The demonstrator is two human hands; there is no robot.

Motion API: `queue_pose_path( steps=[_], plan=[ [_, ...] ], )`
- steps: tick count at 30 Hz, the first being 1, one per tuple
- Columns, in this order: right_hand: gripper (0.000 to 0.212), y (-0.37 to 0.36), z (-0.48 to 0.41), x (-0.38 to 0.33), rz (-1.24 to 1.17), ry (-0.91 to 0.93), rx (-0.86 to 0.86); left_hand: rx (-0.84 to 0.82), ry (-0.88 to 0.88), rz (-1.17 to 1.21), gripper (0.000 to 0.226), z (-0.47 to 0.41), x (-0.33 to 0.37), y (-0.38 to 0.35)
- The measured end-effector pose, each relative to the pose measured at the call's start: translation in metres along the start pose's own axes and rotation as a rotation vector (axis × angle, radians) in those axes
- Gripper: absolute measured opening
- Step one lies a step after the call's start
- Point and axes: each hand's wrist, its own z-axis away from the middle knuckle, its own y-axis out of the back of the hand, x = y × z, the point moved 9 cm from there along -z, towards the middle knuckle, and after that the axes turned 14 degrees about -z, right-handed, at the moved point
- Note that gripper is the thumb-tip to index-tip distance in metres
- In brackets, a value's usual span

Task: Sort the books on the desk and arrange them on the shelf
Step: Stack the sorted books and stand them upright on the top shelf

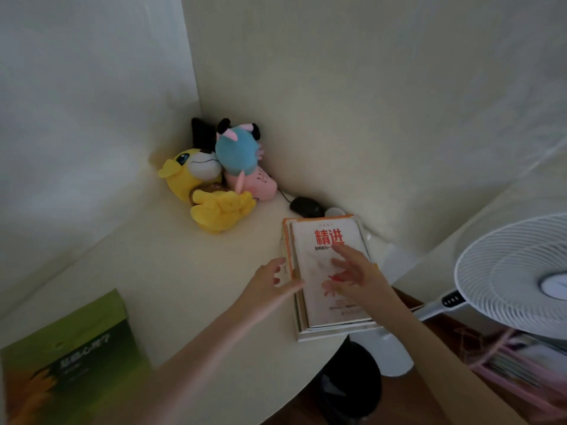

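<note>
A stack of several books [310, 268] lies on the cream desk [190, 280] near its right edge; the top one has a white cover with red characters. My left hand [270, 289] reaches to the stack's left side, fingers spread, thumb near the top cover's edge. My right hand [356, 274] hovers over or rests on the top cover with fingers straight. A green book [70, 360] lies flat at the desk's near left corner. No shelf is in view.
Yellow, blue and pink plush toys [214, 179] sit in the desk's far corner against the walls. A black mouse [306, 207] lies behind the stack. A white standing fan [518, 271] is at right, a pink rack with books [521, 363] below it, a dark bin [349, 384] under the desk.
</note>
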Motion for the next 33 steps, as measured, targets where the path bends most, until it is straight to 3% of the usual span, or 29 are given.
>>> queue_pose_path(
  steps=[3, 6, 11, 13, 17, 23, 29, 33],
  plan=[
    [0.064, 0.036, 0.001, -0.001, 0.175, 0.015, 0.159, -0.041, 0.02, 0.071, 0.07, -0.012, 0.012, -0.01],
    [0.082, 0.069, -0.003, 0.01, 0.319, -0.079, 0.301, -0.123, 0.08, 0.196, 0.047, -0.019, 0.018, -0.026],
    [0.107, 0.087, -0.011, 0.054, 0.103, -0.424, 0.322, -0.104, 0.154, 0.282, 0.063, -0.032, 0.016, -0.035],
    [0.096, 0.083, -0.011, 0.064, 0.021, -0.488, 0.272, -0.108, 0.18, 0.321, 0.065, -0.034, 0.013, -0.038],
    [0.049, 0.072, -0.014, 0.071, -0.081, -0.448, 0.255, -0.099, 0.202, 0.421, 0.065, -0.035, 0.008, -0.045],
    [0.037, 0.068, -0.014, 0.07, -0.115, -0.414, 0.263, -0.064, 0.198, 0.463, 0.052, -0.038, 0.005, -0.048],
    [0.054, 0.059, -0.004, 0.074, -0.098, -0.424, 0.284, -0.068, 0.22, 0.478, 0.041, -0.031, -0.001, -0.045],
    [0.095, 0.048, 0.004, 0.075, 0.16, -0.439, 0.27, -0.092, 0.315, 0.518, 0.076, -0.021, -0.022, -0.038]
  ],
)
